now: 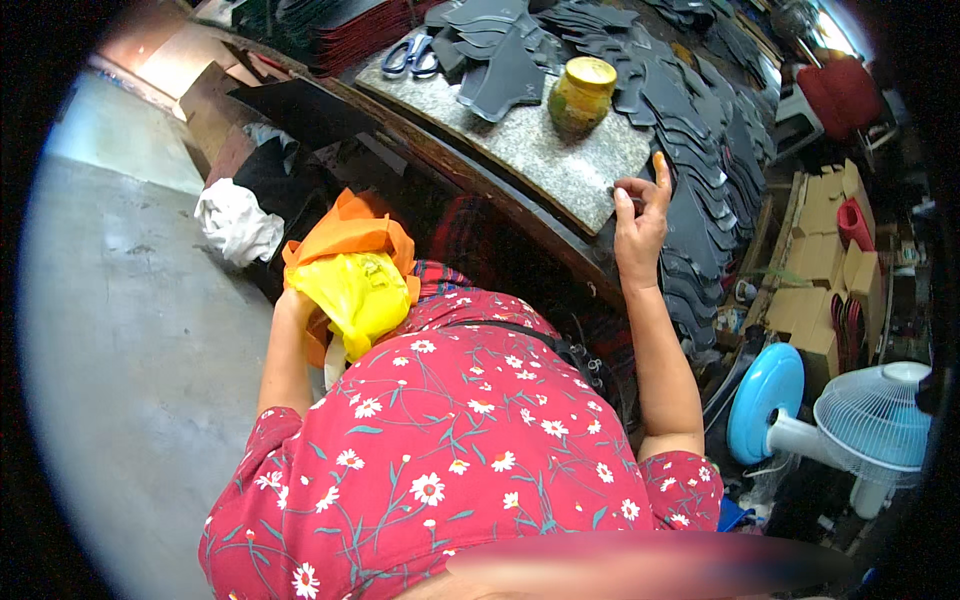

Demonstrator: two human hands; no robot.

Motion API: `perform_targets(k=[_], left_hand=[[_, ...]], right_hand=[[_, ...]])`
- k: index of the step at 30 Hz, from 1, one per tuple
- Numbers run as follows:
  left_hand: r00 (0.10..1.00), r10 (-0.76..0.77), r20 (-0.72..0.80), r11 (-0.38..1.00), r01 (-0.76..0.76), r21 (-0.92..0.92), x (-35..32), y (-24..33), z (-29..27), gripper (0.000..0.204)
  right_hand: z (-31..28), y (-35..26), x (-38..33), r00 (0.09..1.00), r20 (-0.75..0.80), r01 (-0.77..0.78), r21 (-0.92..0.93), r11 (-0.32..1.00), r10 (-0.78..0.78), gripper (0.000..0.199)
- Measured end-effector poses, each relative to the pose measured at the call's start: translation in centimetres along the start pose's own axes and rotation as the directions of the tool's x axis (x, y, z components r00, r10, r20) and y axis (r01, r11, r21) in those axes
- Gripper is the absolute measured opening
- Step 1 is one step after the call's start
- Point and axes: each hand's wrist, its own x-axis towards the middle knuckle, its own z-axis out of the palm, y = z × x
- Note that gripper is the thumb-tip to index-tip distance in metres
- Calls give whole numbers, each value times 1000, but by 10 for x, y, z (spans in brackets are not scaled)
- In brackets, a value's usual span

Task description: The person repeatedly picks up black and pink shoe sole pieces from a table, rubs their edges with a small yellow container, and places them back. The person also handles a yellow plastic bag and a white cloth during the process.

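Observation:
My left hand (295,306) grips the side of an orange cloth bag (350,225) at my lap, its fingers mostly hidden behind the bag. A crumpled yellow plastic bag (352,292) bulges from the orange one. My right hand (643,225) is raised beside the corner of a speckled stone slab (520,150). Its index finger points up with an orange-stained tip, the other fingers are bent and apart, and nothing shows in them. On the slab stand a jar with a gold lid (582,97) and scissors with blue handles (410,58).
Stacks of dark grey cut pieces (690,150) cover the bench past the slab and along its right side. White cloth (238,222) lies at the left, by the grey floor (130,350). Cardboard boxes (810,290) and a blue-and-white fan (875,425) stand at the right.

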Motion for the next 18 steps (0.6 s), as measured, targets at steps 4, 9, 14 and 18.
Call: perform_targets(k=[4,9,14,18], left_hand=[[998,-32,47,998,35,-44,-19,17,-2,26],[962,-136,237,988,115,100,-54,91,-94,25],[986,-116,117,935,69,349,-88,175,-178,38],[985,156,-75,937,-124,326,-85,217,-212,43]], right_hand=[[1,3,0,999,15,30,-6,1000,-30,69],[0,5,-1,1000,12,6,6,1000,-6,69],[1,7,-1,1000,12,6,9,1000,-6,69],[1,7,0,1000,16,21,-4,1000,-21,70]])
